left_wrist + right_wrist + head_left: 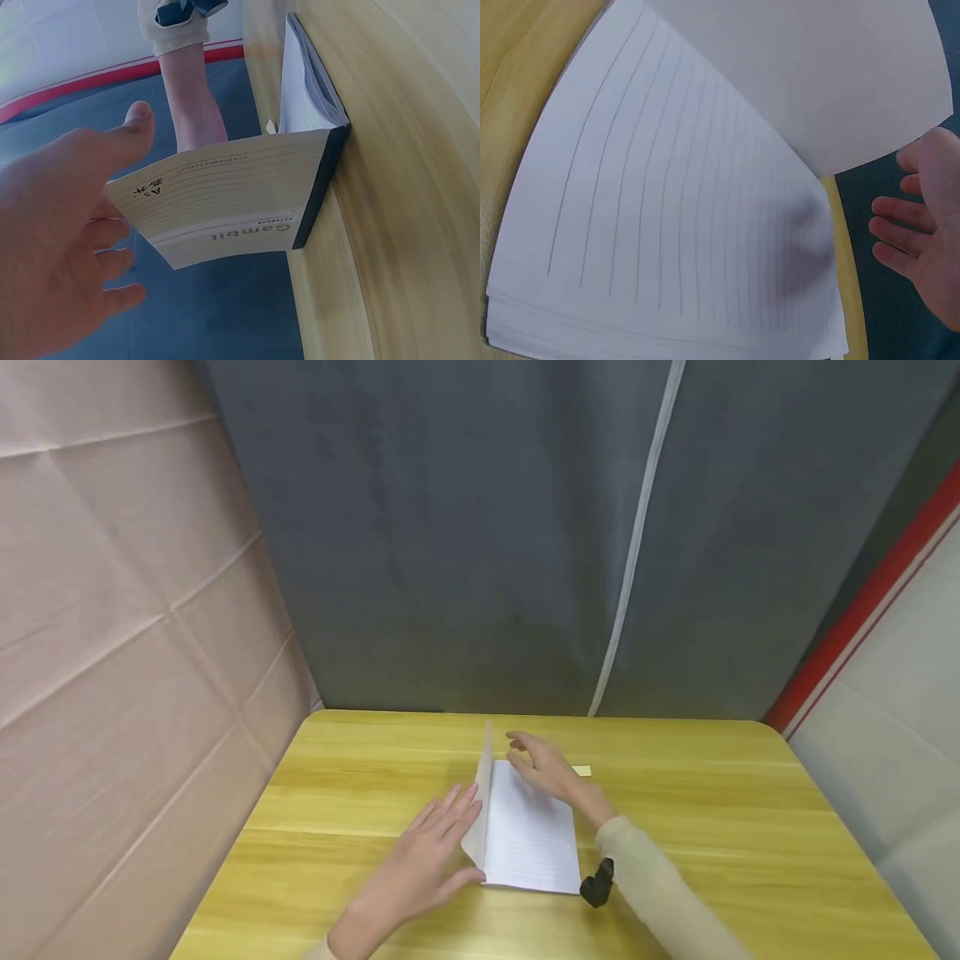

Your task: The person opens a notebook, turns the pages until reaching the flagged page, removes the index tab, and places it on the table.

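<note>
Lined notebook [532,839] on wooden table [750,827]: cover [225,210] is best backed by flat left hand [423,860]; right hand [543,768], fingers relaxed, grips nothing.

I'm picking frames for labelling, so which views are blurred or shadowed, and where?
Head view: sharp table, slight motion blur on the right hand. Left wrist view: cover print of the notebook readable, left hand soft. Right wrist view: a soft grey shadow on the lined page, left hand blurred at the edge.
</note>
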